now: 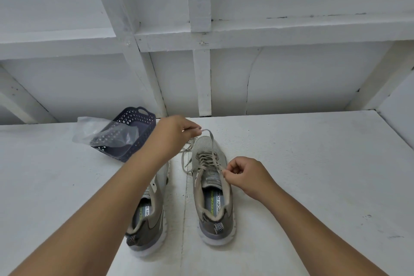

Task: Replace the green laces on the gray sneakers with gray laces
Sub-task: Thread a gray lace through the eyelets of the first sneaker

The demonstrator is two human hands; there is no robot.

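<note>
Left grip: the left hand [173,133] is pinching the free end of the gray lace [211,141], holding it above the toe of the right sneaker [211,188].
Right grip: the right hand [244,176] is pinching the same lace at the right sneaker's upper eyelets.
Lace slack: loose loops are lying just left of the right sneaker's toe.
Left sneaker [149,215]: standing left of the right sneaker, partly under the left forearm.
Basket [134,127]: sitting beyond and left of the right sneaker, with a clear plastic bag [96,131] lying across it.
Surface: the white table [313,175] is bearing all of it.
</note>
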